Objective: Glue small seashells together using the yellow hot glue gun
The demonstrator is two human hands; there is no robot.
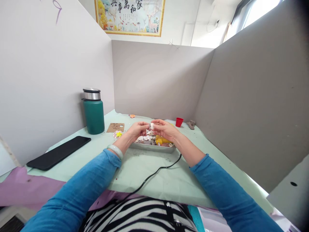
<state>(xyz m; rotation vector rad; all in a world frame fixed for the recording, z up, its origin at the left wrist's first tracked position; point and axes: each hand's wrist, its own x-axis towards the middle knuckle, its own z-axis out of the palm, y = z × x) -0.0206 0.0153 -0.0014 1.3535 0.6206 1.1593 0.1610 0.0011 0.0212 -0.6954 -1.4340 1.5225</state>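
Over the tray, my left hand [139, 130] and my right hand [165, 129] meet fingertip to fingertip, both closed in a pinch. Between them is a small white shell [152, 126], with a greyish bit at its left side that is too small to make out. Below sits a shallow metal tray [151, 148] full of white shells [146, 138] and small pieces. A yellow glue gun [162, 140] lies in the tray's right part, partly hidden by my right hand and wrist. Its black cord [154, 174] seems to run toward my lap.
Left of the tray are a flower-like shell piece [117, 134], a brown card [115, 127], a green bottle [94, 112] and a black phone [59, 153]. Behind lie an orange piece [132, 116], a red cup [179, 122] and a grey-brown lump [191, 124]. Grey partitions [159, 77] enclose the table.
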